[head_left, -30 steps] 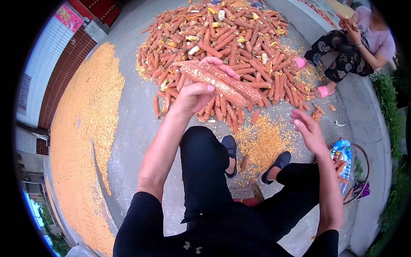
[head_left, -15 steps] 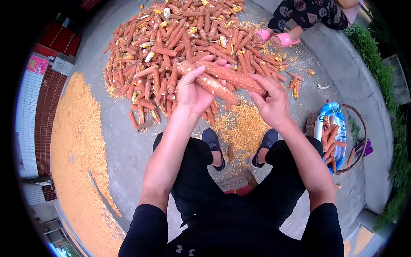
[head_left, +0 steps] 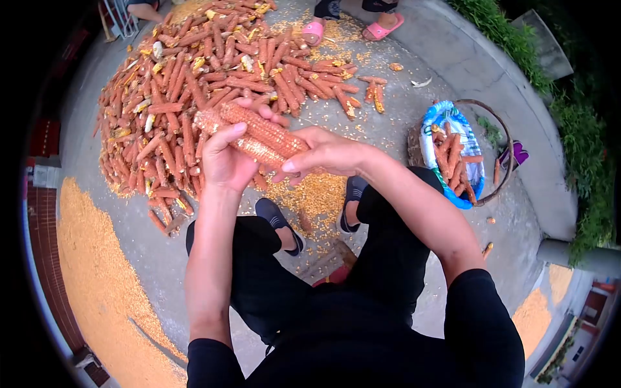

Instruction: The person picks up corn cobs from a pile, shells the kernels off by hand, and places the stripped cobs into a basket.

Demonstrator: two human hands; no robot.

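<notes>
Two stripped reddish corncobs lie side by side in front of me, one upper corncob (head_left: 266,130) and one lower corncob (head_left: 257,151). My left hand (head_left: 228,155) is closed around their left ends, thumb across the lower one. At their right ends, my right hand (head_left: 333,152) grips the pair, its thumb lying along them and its other fingers partly hidden beneath. Directly beyond my hands spreads a big pile of corncobs (head_left: 187,103), some with yellow kernels still on. Loose kernels (head_left: 317,197) are scattered on the ground below the held cobs, between my shoes.
To the right stands a handled basket (head_left: 482,187) with a blue-and-white liner, holding several cobs. Behind the pile are another person's feet in pink sandals (head_left: 383,27). A wide layer of kernels (head_left: 97,271) covers the ground at left. Green plants (head_left: 582,142) edge the right side.
My view has turned right, so the pile and basket appear farther left. My right hand has shifted from the upper cob's end to grip both cobs' right ends together.
</notes>
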